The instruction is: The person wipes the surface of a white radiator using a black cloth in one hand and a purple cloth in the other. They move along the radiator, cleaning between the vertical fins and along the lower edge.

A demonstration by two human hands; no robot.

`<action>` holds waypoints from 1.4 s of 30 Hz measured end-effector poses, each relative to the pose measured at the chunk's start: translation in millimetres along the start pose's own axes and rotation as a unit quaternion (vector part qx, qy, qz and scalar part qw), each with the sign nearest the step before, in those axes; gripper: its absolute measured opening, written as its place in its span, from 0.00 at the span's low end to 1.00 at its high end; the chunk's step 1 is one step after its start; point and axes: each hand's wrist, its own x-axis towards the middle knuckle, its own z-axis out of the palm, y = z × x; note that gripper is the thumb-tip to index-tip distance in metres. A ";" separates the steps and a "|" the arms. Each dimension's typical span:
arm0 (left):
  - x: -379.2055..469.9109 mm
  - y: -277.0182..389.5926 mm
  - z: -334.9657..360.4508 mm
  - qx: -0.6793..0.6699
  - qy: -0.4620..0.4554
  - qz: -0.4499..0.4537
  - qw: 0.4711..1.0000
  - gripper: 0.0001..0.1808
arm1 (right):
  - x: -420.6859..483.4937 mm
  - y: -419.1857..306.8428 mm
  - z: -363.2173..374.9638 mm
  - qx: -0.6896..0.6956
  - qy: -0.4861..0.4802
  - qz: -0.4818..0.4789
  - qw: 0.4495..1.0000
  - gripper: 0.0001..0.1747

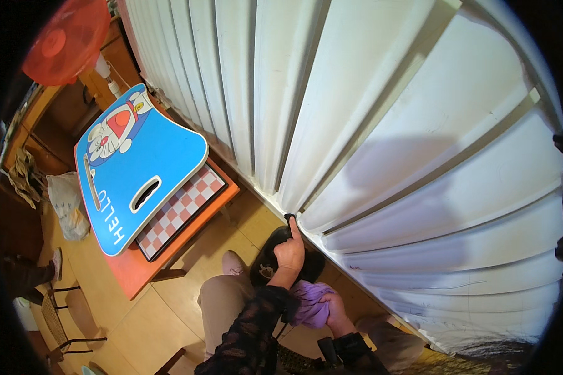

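My left hand (291, 253) reaches to the lower edge of a white ribbed panel (338, 112). Its index finger is stretched out, the other fingers look curled, and the fingertip meets a small dark thing (289, 216) at the edge; what that is cannot be told. A crumpled purple cloth (311, 302) is gripped in my right hand (335, 311), close to my left forearm. Under my left hand, near the floor, lies a black object (314, 262), perhaps a basin or bag, with a pale marking.
An orange table (133, 281) at left holds a blue cartoon-printed lap desk (164, 136) over a checkered board (183, 211). Beyond are a red fan (65, 42) and a plastic bag (68, 206). A chair (54, 318) and another person's leg (33, 276) are at far left.
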 end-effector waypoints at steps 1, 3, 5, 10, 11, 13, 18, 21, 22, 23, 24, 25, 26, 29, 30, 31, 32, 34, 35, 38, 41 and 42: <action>1.0 3.8 -1.3 0.001 -0.035 -0.017 0.999 0.44 | 1.3 -0.5 0.6 -0.001 0.000 0.003 1.000 0.27; 4.6 11.7 -4.6 -0.054 -0.071 -0.056 0.994 0.44 | 3.8 -1.8 1.4 -0.004 -0.003 0.017 1.000 0.27; 8.6 18.6 -7.7 -0.089 -0.090 -0.084 0.988 0.44 | 6.4 -2.7 0.9 0.009 0.010 0.027 1.000 0.27; 13.5 28.7 -9.2 -0.157 -0.057 -0.137 0.976 0.44 | 14.0 -4.5 -5.4 -0.008 0.047 0.006 0.999 0.26; 14.1 29.3 -8.1 -0.162 -0.049 -0.151 0.974 0.43 | 15.2 -5.2 -6.8 -0.007 0.033 0.006 0.999 0.27; 18.0 27.3 -5.4 -0.151 -0.020 -0.171 0.973 0.40 | 14.9 -6.8 -8.9 -0.003 0.067 0.025 0.997 0.27; 43.6 -12.5 -14.6 -0.094 0.145 -0.170 0.970 0.34 | 14.1 -11.3 -3.7 0.012 0.016 0.018 1.000 0.28; 61.3 -35.6 -31.8 -0.119 0.165 -0.193 0.960 0.34 | 14.2 -11.6 5.5 0.013 0.002 0.015 1.000 0.28; 68.0 -40.9 -37.2 -0.116 0.199 -0.195 0.954 0.34 | 14.5 -11.6 8.8 0.015 0.011 0.015 1.000 0.28; 77.5 -44.2 -41.8 -0.116 0.199 -0.183 0.956 0.33 | 16.2 -11.8 12.3 0.011 0.001 0.006 1.000 0.28; 87.9 -46.7 -45.2 -0.110 0.205 -0.172 0.957 0.33 | 17.8 -11.9 15.5 0.009 0.000 0.001 1.000 0.27; 97.5 -49.0 -47.5 -0.104 0.217 -0.155 0.958 0.33 | 19.3 -12.4 18.0 0.004 0.003 0.000 1.000 0.27; 106.0 -51.9 -49.0 -0.113 0.191 -0.149 0.964 0.32 | 21.4 -13.4 20.0 0.007 -0.010 -0.007 1.000 0.27; 112.4 -55.4 -47.9 -0.124 0.119 -0.166 0.971 0.31 | 26.8 -13.7 24.5 0.009 -0.032 -0.007 0.999 0.28; 110.0 -54.9 -47.0 -0.117 0.104 -0.165 0.974 0.31 | 28.9 -12.4 25.8 0.007 -0.034 -0.005 0.999 0.28; 102.3 -51.4 -44.8 -0.109 0.087 -0.164 0.976 0.31 | 30.0 -10.2 26.6 0.010 -0.039 0.000 0.999 0.28; 94.0 -47.1 -43.1 -0.103 0.058 -0.167 0.979 0.32 | 31.6 -8.2 27.2 -0.001 -0.049 0.000 0.999 0.28; 78.8 -34.7 -40.2 -0.112 0.059 -0.154 0.980 0.33 | 33.2 -4.6 26.9 -0.017 -0.073 0.004 0.997 0.28; 74.8 -30.4 -39.6 -0.123 0.065 -0.142 0.980 0.33 | 33.2 -3.1 26.3 -0.014 -0.064 0.011 0.998 0.28; 67.1 -24.2 -38.4 -0.118 0.036 -0.117 0.986 0.33 | 29.1 -1.7 24.2 -0.008 -0.037 0.031 0.999 0.28; 67.4 -30.8 -36.4 -0.098 -0.016 -0.088 0.991 0.34 | 23.6 -3.1 24.7 0.004 -0.026 0.034 0.999 0.28; 67.2 -35.0 -34.8 -0.086 -0.002 -0.072 0.994 0.34 | 21.5 -3.6 24.5 0.006 -0.024 0.026 0.999 0.27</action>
